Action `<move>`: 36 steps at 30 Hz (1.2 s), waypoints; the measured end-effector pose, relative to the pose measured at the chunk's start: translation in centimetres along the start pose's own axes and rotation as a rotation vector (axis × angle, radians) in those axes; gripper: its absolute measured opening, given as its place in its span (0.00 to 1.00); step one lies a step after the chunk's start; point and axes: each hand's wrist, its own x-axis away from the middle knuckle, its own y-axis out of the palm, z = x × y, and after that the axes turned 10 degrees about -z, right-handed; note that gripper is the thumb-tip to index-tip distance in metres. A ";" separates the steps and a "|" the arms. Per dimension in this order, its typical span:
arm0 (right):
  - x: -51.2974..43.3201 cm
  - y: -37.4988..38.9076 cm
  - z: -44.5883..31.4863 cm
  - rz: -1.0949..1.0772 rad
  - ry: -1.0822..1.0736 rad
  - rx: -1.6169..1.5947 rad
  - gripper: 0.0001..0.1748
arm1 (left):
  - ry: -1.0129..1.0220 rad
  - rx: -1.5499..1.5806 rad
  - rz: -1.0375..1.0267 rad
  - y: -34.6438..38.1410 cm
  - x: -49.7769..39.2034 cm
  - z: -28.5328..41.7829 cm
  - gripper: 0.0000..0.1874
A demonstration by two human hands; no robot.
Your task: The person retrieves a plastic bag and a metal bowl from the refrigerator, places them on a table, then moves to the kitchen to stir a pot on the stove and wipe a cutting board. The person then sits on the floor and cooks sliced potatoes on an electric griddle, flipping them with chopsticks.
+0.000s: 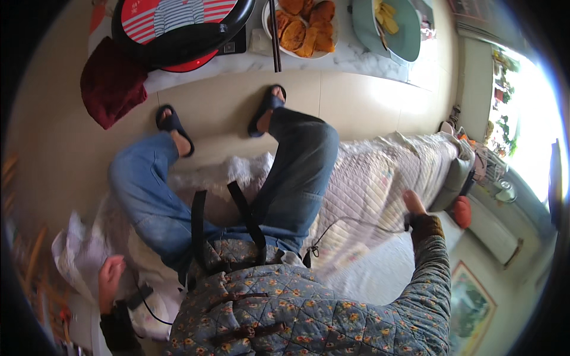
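Note:
My left hand [110,282] is at the lower left beside my hip, over the quilted sofa cover, with its fingers partly curled and no object visible in it. Out to the right, my right hand [414,202] hangs above the quilted cover [369,178]; a thin dark cable [352,219] runs to its wrist. Before me, on a marble-patterned table [347,66], stands a round black electric pan [187,42] with a red-striped printed top. A white plate [314,56] holds several orange, browned slices [294,35], and dark chopsticks [275,40] lie across it.
A teal basin [403,42] with yellow pieces [387,18] stands at the table's right. A dark red cloth [113,84] hangs over its left corner. My slippered feet stand on the tiled floor [213,89]. A red round object [462,212] and a grey cushion [449,178] are at the sofa's right end.

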 end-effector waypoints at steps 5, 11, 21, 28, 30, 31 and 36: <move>0.2 8.3 -28.0 0.535 -0.916 -0.088 0.18 | 0.494 -0.432 -0.007 6.4 -8.9 10.5 0.08; 14.6 0.8 -31.5 0.629 -1.243 0.084 0.14 | 0.859 -0.415 0.191 5.9 -7.2 17.6 0.09; -4.6 -8.6 -43.4 1.054 -1.225 0.141 0.26 | 1.044 -1.048 0.625 6.3 -25.5 30.6 0.24; -10.7 -9.2 -46.5 1.009 -1.265 0.383 0.18 | 1.042 -1.297 0.513 6.2 -27.0 33.3 0.24; -10.9 -9.6 -46.9 1.024 -1.367 0.395 0.14 | 1.106 -1.341 0.572 6.2 -26.8 33.1 0.25; -10.7 -9.6 -47.1 1.009 -1.395 0.389 0.14 | 1.074 -1.412 0.623 6.0 -26.8 32.8 0.25; -7.7 -9.1 -47.7 1.034 -1.441 -0.157 0.16 | 1.205 -1.452 0.766 5.8 -27.2 31.9 0.18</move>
